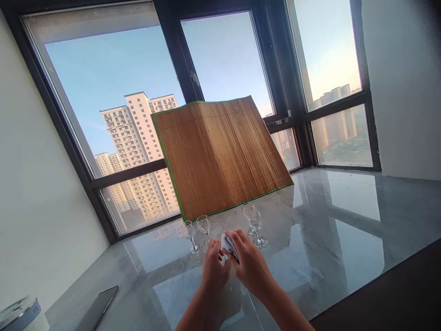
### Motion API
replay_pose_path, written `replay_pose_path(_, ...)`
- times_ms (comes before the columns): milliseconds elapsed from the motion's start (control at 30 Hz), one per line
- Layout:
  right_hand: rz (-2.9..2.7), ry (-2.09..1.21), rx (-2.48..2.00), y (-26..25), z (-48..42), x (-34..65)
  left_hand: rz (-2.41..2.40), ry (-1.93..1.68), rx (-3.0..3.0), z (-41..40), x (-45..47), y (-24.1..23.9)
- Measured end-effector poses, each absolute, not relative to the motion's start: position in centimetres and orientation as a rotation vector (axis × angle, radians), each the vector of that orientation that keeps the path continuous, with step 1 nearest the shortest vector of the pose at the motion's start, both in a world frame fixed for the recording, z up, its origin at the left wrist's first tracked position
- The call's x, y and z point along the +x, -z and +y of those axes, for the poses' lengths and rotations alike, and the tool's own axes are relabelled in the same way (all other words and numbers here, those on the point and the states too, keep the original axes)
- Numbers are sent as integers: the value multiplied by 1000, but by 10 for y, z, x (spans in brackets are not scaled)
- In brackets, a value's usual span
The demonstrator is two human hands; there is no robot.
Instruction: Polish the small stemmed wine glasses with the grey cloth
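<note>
Left hand (214, 269): low in the middle of the view, fingers curled in, fingertips pinching the near end of the cloth (227, 243).
Right hand (251, 265): pressed up against the left one, fingers folded over the top of the cloth and closed on it.
Cloth: small, white and bunched up, held between both hands just above the table (344, 216). Whether anything is wrapped inside it cannot be told.
Left pair (190, 235): two small stemmed glasses, upright and side by side, just beyond the left hand. The nearer stem is partly hidden behind the fingers.
Right pair (257, 228): two more stemmed glasses, upright and nearly touching, just beyond the right hand.
Mat (220, 156): a brown bamboo mat with green edging stands behind the glasses, leaning back against the window (103, 92).
Table: glossy grey marble, mirroring the window panes and sky.
Phone (97, 307): dark and flat on the table, well to the left of the hands.
Outside: pale tower blocks under a clear sky, seen through the window's dark frame.
</note>
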State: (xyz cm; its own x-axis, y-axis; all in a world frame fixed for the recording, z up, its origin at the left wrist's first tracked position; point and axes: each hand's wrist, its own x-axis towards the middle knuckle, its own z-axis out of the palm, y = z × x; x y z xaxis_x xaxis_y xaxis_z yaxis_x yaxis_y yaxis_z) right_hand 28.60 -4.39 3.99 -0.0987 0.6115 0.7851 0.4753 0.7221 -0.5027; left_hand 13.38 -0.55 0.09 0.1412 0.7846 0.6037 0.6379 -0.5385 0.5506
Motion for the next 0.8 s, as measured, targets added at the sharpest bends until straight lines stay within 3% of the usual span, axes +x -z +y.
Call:
replay_pose_path(400,-1400,-68,-1136,-20,-15,302,1437,-1389,2295,-12,135,-6)
replay_pose_path(800,-1633,-577,-839,-25,-30,293,1616,-1619,2138,0,123,-7)
